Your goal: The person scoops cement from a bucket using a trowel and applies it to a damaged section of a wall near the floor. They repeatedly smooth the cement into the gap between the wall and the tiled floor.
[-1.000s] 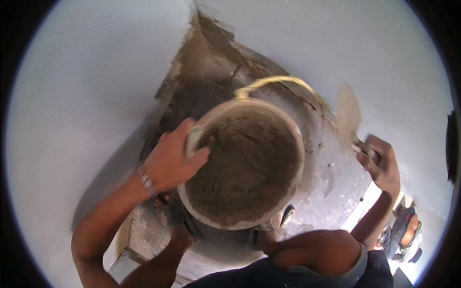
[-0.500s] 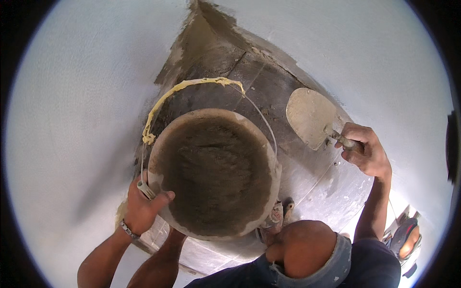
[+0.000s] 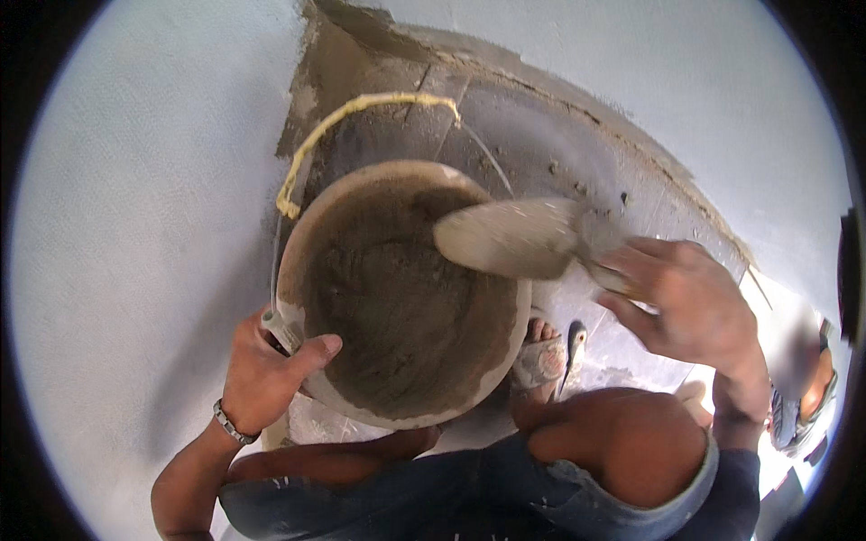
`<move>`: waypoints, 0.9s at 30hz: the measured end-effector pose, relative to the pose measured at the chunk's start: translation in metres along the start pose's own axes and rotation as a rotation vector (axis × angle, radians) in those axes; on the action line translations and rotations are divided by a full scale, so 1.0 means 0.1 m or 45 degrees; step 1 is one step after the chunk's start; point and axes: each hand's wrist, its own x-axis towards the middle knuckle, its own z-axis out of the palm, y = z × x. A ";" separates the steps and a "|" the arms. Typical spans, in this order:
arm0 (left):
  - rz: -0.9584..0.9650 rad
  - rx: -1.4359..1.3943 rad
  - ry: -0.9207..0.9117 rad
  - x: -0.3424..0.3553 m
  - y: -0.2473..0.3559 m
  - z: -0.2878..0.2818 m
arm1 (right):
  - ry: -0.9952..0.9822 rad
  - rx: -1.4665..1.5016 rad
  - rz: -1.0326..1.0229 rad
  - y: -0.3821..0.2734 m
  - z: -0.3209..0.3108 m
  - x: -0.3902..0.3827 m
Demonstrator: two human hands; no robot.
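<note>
A round bucket [image 3: 293,261] of wet grey mortar [image 3: 388,316] is in front of me, tipped so that its mouth faces up at me. My left hand [image 3: 262,374] grips its left rim with the thumb hooked inside, next to the pale end piece of the wire handle [image 3: 347,108], which is wrapped in yellow. My right hand [image 3: 681,302] is closed round the grip of a trowel [image 3: 514,236]. The rounded, mortar-smeared blade hangs over the bucket's far right rim, blurred by motion. Whether mortar lies on it I cannot tell.
Fresh mortar [image 3: 334,81] lines the corner and the foot of the pale walls [image 3: 162,180]. Crumbs lie on the grey floor tiles [image 3: 532,144]. Beside my sandalled foot [image 3: 541,356] lies a dark-handled tool [image 3: 575,347]. Another person [image 3: 803,397] is at the far right.
My right hand has swung the trowel leftward from beside the wall to above the bucket's edge. The view has shifted, while my left hand keeps its grip on the rim.
</note>
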 end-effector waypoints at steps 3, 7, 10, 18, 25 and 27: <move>0.002 -0.091 0.002 -0.06 0.02 0.06 | -0.367 -0.073 -0.061 -0.37 0.29 0.40; -0.017 -0.132 0.015 -0.15 -0.04 0.00 | -0.477 -0.209 -0.183 -0.87 0.65 0.73; -0.082 -0.185 -0.002 -0.11 -0.11 -0.08 | -0.497 -0.170 -0.276 -1.11 0.89 0.86; 0.106 0.184 -0.019 0.29 -0.10 -0.11 | -0.539 0.567 -0.347 -0.52 1.11 0.69; -0.160 -0.294 0.226 0.34 -0.24 0.06 | -0.495 0.765 0.046 -0.65 1.00 0.40; -0.104 -0.189 0.243 0.41 -0.17 0.07 | -0.449 0.664 0.121 -0.67 1.15 0.65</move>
